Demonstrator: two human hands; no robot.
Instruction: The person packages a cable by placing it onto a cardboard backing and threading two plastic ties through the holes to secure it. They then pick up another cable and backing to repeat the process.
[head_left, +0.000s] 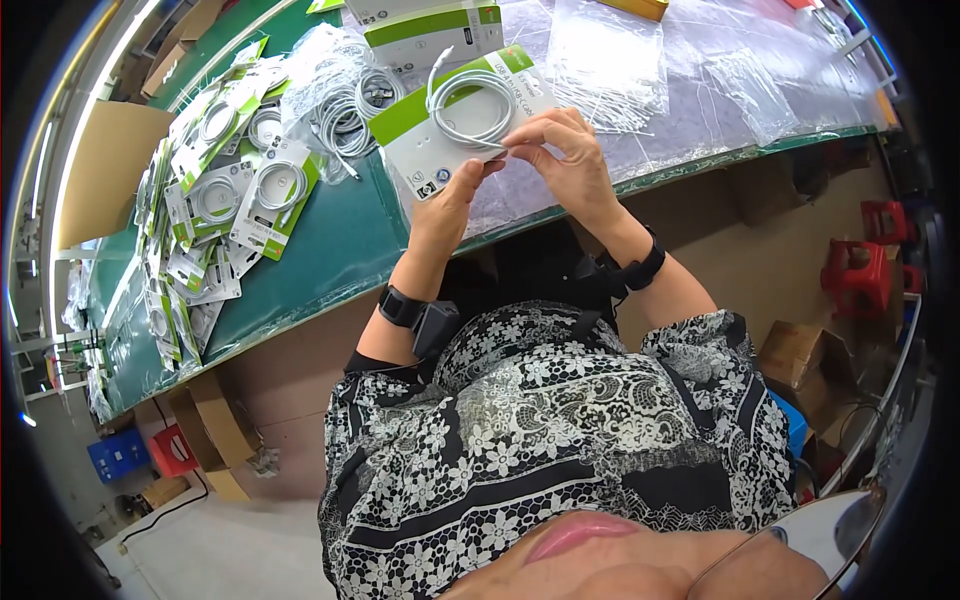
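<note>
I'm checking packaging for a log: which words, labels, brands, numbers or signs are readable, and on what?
Held green-and-white card: title lettering partly legible, wording not copied here; smaller print and symbols too small.
Piled cards: print too small to read.
Green-and-white box: print too small or blurred.

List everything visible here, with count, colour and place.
Table: one, green and grey, before the person
Card: one, white-green, in the left hand
Coiled cable: one, white, on the card
Carded cables: many, white-green, piled left
Loose cables: several, white, beside that pile
Boxes: two or more, green-white, far side
Thin strips: many, white, right half
Plastic bags: several, clear, near cables, strips
Cardboard boxes: several, brown, lower left and right
Stools: several, red, far right
Containers: two, blue and red, lower left
Patterned garment: one, black-white, on the person
Wrist straps: two, black, on wrists
Left hand: one, bare, holding card
Right hand: one, bare, at coiled cable
</note>
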